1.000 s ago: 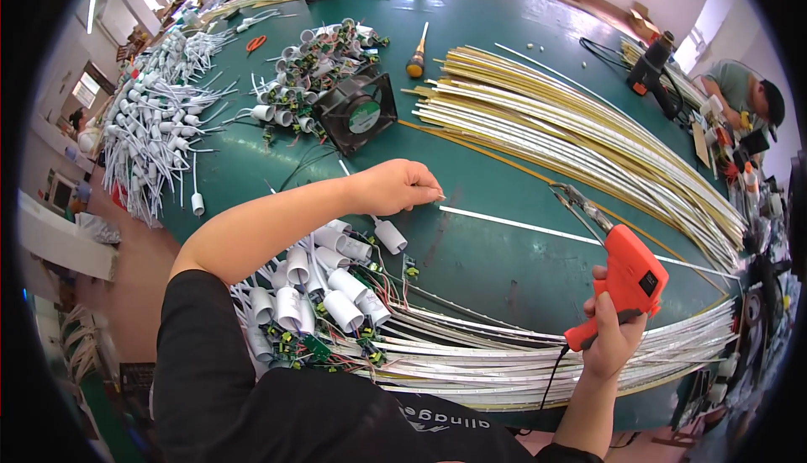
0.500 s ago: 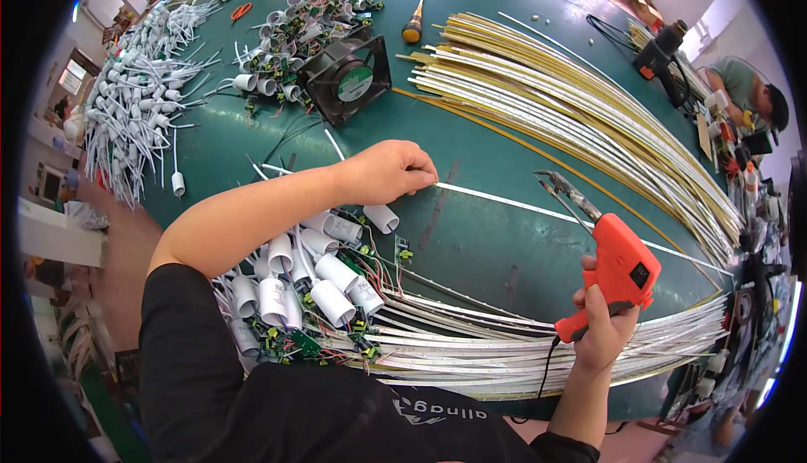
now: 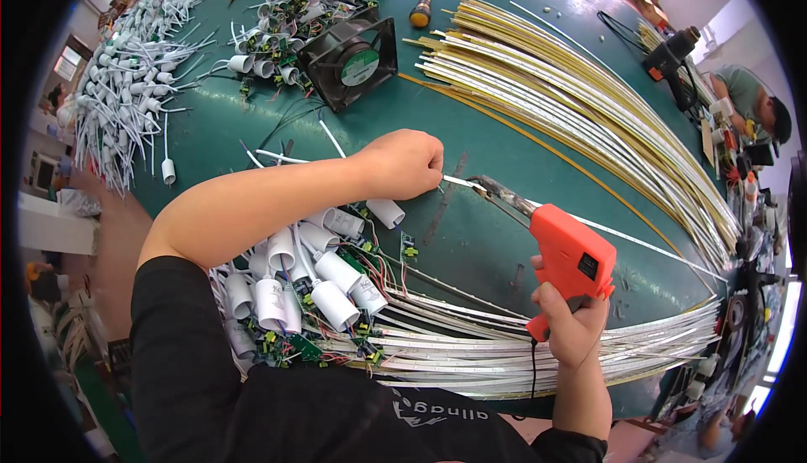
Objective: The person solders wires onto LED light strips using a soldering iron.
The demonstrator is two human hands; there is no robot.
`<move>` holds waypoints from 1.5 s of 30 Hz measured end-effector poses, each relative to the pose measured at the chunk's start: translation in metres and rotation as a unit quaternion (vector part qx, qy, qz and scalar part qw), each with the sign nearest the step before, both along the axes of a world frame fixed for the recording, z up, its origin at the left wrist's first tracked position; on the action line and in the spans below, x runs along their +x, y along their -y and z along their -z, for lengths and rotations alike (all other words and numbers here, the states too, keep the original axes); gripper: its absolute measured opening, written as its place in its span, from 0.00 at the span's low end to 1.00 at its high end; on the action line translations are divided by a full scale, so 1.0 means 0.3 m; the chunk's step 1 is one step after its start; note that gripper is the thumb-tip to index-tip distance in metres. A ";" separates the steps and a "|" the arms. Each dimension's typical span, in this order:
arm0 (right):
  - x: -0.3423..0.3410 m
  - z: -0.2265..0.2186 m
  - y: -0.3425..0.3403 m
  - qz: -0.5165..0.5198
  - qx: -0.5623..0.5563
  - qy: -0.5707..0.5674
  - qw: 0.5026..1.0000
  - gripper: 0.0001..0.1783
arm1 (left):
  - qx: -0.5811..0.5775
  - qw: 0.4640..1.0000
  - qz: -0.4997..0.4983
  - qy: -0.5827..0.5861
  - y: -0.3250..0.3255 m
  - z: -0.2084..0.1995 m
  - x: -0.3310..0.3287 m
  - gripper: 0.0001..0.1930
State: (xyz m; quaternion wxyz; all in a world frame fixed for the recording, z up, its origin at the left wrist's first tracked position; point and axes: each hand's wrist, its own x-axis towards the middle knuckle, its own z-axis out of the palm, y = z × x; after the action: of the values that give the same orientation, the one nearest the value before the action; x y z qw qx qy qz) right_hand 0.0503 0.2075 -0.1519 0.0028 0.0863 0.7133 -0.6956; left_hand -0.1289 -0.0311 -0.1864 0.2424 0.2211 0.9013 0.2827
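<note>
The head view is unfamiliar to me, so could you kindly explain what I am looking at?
There is no machine here: these are a person's two bare hands. The picture comes from the left one of two fisheye cameras worn on the head, looking down, so straight edges bend near the rim. The left hand holds the end of a thin white strip. The right hand grips a red gun-shaped tool, its tip close to the strip near the left fingers. On the green table lie white cylinders, a black fan, a screwdriver and many white and yellow strips.
</note>
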 end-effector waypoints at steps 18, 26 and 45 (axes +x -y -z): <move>-0.058 0.049 0.039 -0.074 0.156 -0.019 0.985 0.17 | -0.026 0.998 -0.002 -0.052 -0.006 0.006 0.012 0.08; -0.056 0.051 0.042 -0.064 0.165 -0.031 0.984 0.18 | -0.025 0.998 -0.006 -0.058 -0.009 0.008 0.013 0.08; -0.059 0.067 0.040 -0.083 0.192 -0.093 0.974 0.20 | -0.022 0.998 -0.010 -0.054 -0.010 0.012 0.009 0.08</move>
State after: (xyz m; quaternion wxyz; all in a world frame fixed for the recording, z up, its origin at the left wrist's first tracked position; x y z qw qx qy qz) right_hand 0.0326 0.1956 -0.1719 -0.0224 -0.0392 0.8351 -0.5483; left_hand -0.1261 -0.0283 -0.1900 0.1950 0.2215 0.9213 0.2533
